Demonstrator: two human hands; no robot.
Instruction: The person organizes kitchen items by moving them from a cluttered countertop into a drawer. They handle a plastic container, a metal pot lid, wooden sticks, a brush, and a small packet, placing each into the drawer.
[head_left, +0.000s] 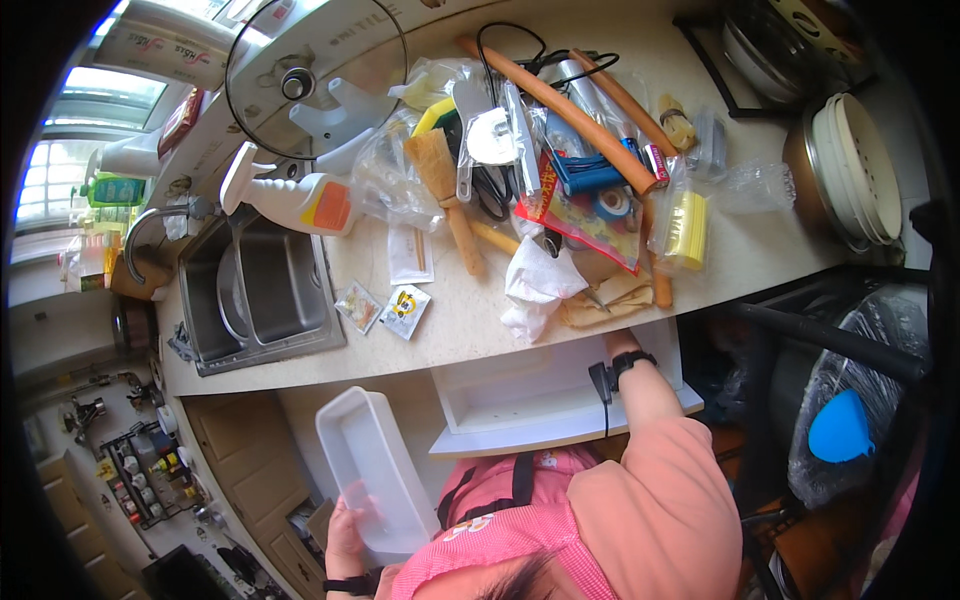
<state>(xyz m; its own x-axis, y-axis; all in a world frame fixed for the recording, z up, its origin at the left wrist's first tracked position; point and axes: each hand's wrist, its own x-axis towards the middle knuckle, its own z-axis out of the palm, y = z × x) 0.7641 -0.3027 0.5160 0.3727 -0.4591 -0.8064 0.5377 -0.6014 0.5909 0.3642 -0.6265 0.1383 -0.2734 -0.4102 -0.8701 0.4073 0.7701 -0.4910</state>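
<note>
My left hand (346, 531) grips the lower end of a white translucent plastic bin (382, 472), which is tilted beside the open drawer. The wrist of my right arm, with a black band, reaches into the white drawer (525, 397) under the countertop; only a bit of my right hand (621, 343) shows and its fingers are hidden by the counter's edge. Above the drawer, a crumpled white tissue (541, 281), a folded tan cloth (611, 300) and a wooden-handled brush (444, 187) lie at the near side of a pile.
The pile holds wooden rolling pins (562, 112), a yellow bundle in plastic (684, 229) and a red-edged bag (600, 225). A spray bottle (300, 199) lies near the steel sink (281, 270). Small sachets (406, 311) lie near the counter's edge. Stacked white colanders (862, 172) stand at right.
</note>
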